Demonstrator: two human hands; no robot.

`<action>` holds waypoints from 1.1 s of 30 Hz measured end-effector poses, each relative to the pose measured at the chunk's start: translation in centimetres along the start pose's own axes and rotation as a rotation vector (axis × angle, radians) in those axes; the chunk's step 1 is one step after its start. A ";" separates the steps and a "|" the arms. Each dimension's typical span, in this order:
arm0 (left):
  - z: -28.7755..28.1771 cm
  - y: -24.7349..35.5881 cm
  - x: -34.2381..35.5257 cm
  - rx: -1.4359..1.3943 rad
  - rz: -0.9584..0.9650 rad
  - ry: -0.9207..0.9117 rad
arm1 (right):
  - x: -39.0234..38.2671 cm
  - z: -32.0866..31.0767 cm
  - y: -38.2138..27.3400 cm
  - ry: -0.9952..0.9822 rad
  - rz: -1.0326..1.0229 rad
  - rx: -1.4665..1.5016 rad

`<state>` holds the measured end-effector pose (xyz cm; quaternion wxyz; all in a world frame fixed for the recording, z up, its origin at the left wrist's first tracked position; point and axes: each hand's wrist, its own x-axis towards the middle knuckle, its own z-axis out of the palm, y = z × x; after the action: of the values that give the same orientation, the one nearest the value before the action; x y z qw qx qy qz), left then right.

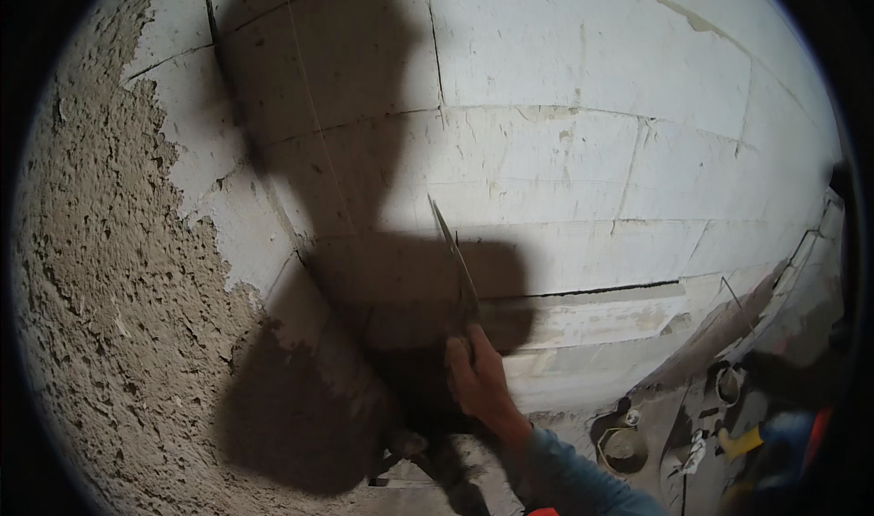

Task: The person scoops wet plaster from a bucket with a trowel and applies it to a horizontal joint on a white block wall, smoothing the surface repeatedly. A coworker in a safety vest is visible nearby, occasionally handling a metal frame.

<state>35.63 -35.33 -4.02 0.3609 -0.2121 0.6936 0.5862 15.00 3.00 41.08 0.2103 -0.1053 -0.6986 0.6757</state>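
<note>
My right hand (478, 381) comes up from the lower edge in a blue-grey sleeve, its fingers closed round the base of a trowel (452, 247). The trowel's thin, pointed blade shows nearly edge-on and points up and slightly left. Behind it stands a wall of large pale blocks (555, 165); whether the tip touches the wall I cannot tell. My left hand does not show. A dark shadow covers the blocks around the blade and the corner to its left.
Rough grey-brown plaster (118, 288) covers much of the left wall, ending in a ragged edge. A round bucket (624, 448) stands on the floor at lower right. Beyond it is another person's blue-clothed limb (787, 432), with something yellow at its end. A thin line hangs down the wall.
</note>
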 end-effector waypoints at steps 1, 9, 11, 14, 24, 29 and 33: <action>-0.5 -0.3 -0.4 0.024 0.002 0.034 | 0.7 1.0 -0.5 0.017 -0.013 0.019; -2.7 -2.8 -2.5 -0.042 -0.175 0.108 | 2.4 6.6 -0.7 0.126 -0.144 0.025; -3.1 -3.5 -2.4 -0.009 -0.186 0.068 | 3.0 7.6 0.3 0.167 -0.148 0.032; -3.4 -4.6 -2.1 0.023 -0.205 0.011 | 3.2 8.8 2.6 0.320 -0.394 -0.155; -5.1 -4.9 -3.0 -0.122 -0.263 0.002 | -1.3 10.0 10.6 0.240 -0.053 -0.084; -5.3 -4.6 -2.6 -0.155 -0.193 -0.009 | -4.1 9.4 11.5 0.209 0.152 -0.002; -4.6 -5.1 -1.0 -0.077 -0.126 0.056 | -9.7 3.9 14.4 0.178 -0.075 -0.306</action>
<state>38.82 -41.07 -6.38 0.3692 -0.2853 0.6655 0.5826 19.95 -3.82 25.37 0.2780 -0.1692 -0.7754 0.5412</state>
